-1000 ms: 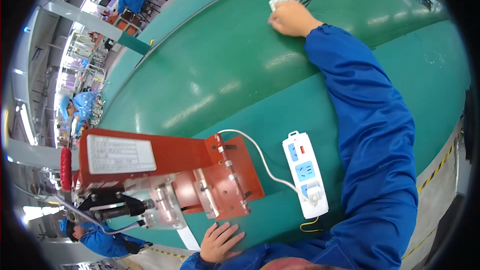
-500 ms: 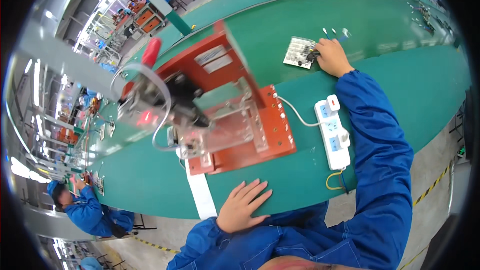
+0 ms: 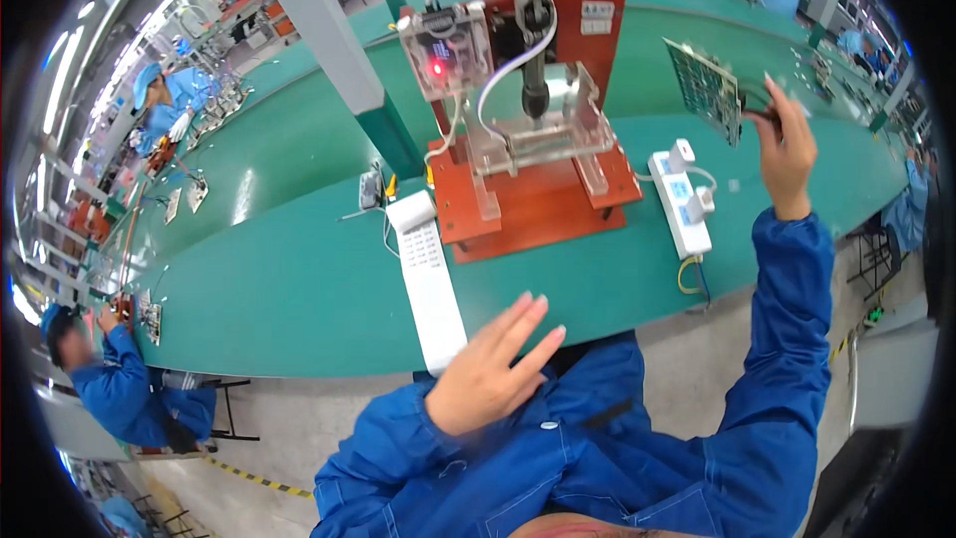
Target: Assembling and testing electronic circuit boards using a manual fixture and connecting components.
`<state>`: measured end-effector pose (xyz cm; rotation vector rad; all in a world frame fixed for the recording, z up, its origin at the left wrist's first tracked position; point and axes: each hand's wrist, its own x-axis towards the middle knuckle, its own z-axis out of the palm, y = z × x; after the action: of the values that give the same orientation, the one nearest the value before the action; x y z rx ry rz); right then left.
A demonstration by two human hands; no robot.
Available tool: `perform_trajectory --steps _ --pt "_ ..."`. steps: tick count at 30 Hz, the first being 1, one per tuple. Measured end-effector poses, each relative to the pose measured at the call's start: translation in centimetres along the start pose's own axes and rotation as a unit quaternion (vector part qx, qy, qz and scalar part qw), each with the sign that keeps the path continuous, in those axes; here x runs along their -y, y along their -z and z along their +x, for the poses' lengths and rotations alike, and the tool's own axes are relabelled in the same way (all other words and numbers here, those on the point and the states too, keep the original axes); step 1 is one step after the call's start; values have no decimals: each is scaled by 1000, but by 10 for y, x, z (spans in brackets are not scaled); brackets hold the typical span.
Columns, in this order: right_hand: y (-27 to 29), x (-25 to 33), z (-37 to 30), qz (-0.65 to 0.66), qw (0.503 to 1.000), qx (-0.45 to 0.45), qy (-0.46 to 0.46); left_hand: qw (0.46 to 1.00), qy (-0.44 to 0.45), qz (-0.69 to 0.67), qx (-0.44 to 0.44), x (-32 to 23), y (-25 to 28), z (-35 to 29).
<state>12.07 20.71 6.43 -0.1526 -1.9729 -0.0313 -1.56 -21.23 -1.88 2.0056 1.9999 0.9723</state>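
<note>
My right hand (image 3: 787, 144) is raised over the right part of the bench. Its fingers are closed at the edge of a green circuit board (image 3: 701, 90), where dark wires show; the exact grip is hard to make out. The board hangs tilted in the air with its face toward the left. Low in front of my body, my left hand (image 3: 493, 369) holds nothing, fingers apart, near the bench's front edge. Ahead of it stands a red press fixture (image 3: 538, 234) with a clear plastic frame (image 3: 543, 144), a black plunger and a small box with a lit red light.
A white power strip (image 3: 681, 204) with plugs lies right of the fixture. Left of it, a white label strip (image 3: 428, 289) runs to the front edge. A grey post (image 3: 329, 50) rises behind. Co-workers sit at the left (image 3: 129, 389) and far left (image 3: 174, 105).
My right hand has lifted the circuit board off the bench and brought it nearer. My left hand has come up off the bench top. The view has shifted, so the whole fixture shows.
</note>
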Motion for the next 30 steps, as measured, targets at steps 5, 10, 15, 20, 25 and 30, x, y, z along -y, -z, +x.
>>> perform_trajectory --steps 5,10,15,20,25,30 --pt "17 102 53 45 956 159 243 917 -190 271 -224 -4 40 10" --pt "-16 163 29 207 907 271 246 954 -132 260 -67 -26 82 40" --pt "-43 178 -18 391 834 382 75 990 -82 115 -11 -20 85 40" --pt "-62 226 -101 549 783 292 -15 986 -5 146 -77 10 79 53" --pt "-85 261 -124 743 488 152 -433 987 31 153 -41 26 65 73" --pt "-99 248 -105 743 484 103 -450 975 25 208 -79 5 79 77"
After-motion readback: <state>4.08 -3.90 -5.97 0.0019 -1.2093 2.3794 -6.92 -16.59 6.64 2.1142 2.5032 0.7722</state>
